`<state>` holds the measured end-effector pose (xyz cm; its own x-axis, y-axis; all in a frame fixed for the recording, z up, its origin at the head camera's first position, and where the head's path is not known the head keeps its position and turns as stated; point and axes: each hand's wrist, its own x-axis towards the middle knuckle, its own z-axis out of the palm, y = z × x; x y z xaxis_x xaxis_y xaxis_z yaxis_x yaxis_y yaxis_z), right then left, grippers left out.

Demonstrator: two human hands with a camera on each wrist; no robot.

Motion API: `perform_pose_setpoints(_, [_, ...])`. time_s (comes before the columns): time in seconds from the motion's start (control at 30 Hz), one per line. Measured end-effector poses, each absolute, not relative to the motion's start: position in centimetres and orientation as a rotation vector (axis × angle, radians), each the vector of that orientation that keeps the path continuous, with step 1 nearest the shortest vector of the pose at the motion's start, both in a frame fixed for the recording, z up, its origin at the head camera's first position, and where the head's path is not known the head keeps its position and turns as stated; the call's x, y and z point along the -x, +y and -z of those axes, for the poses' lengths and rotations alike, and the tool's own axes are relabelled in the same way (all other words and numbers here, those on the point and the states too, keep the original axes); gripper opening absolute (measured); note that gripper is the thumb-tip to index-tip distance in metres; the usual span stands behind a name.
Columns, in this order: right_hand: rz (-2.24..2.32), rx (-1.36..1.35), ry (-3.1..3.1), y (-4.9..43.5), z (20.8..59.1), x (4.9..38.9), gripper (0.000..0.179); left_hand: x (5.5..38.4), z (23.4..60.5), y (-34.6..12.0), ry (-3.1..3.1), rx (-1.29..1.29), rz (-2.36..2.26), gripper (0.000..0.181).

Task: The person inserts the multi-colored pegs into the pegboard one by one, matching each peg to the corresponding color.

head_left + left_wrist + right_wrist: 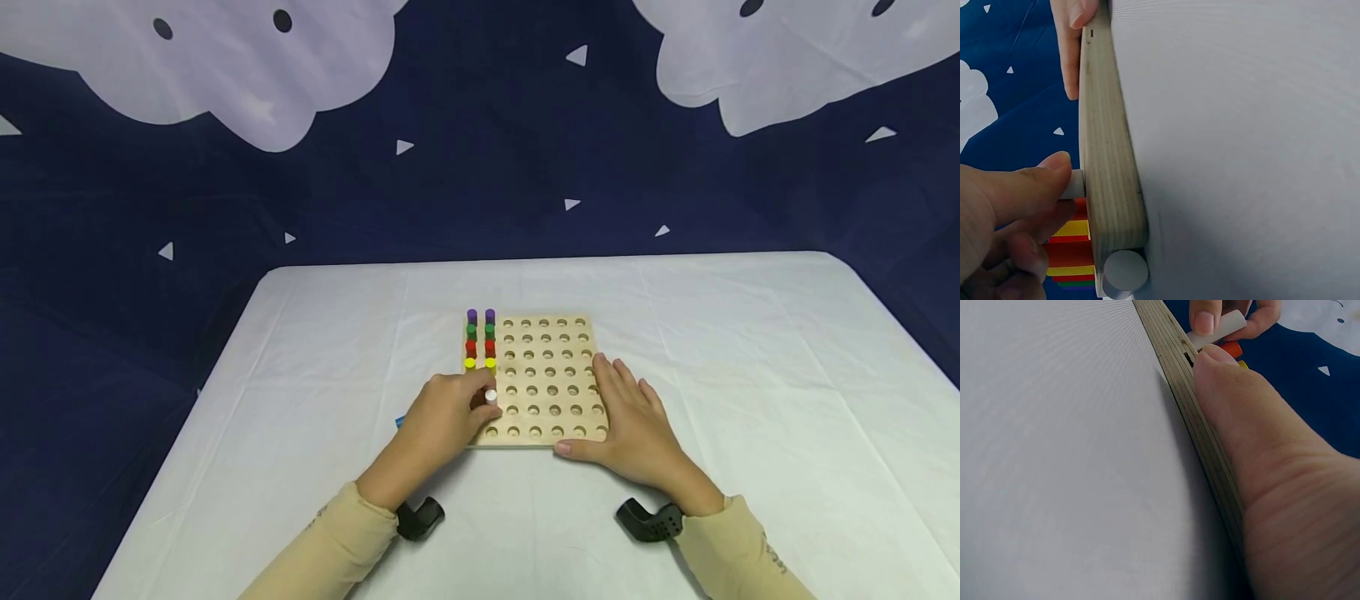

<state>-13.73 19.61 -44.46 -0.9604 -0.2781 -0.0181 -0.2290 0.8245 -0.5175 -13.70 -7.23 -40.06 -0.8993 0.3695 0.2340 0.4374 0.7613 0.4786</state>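
A wooden pegboard (551,381) with rows of round holes lies on the white table. My left hand (442,417) pinches a white peg (491,397) between thumb and fingers, upright over the second column near the front. In the left wrist view, the white peg (1074,185) meets the board's face. Purple pegs (490,317), green pegs (490,332), red pegs (490,347) and yellow pegs (491,364) stand in pairs in the two left columns. My right hand (637,425) rests along the board's right edge, its fingers extended and the thumb at the front edge.
Left of my left hand, part of a blue piece (400,422) shows on the table (322,350). A white round end (1125,272) lies against the board's side in the left wrist view. Behind the table hangs a dark blue cloth (487,167) with clouds and triangles.
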Motion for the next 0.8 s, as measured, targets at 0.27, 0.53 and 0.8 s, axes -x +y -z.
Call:
perform_pose_setpoints(0.27, [0.814,0.411,2.915,19.5,44.4,13.7,0.135,13.5,39.8,-7.2,-2.885,0.634,0.825,0.019])
perform_pose_setpoints(0.53, [0.804,0.416,2.92,19.7,44.6,13.9,0.137,13.4,40.0,-7.0,-2.859,0.636,0.845,0.018])
perform_pose_setpoints(0.8, [0.801,0.415,2.918,19.7,44.6,13.9,0.137,12.3,39.4,-8.1,-2.916,0.532,0.874,0.033])
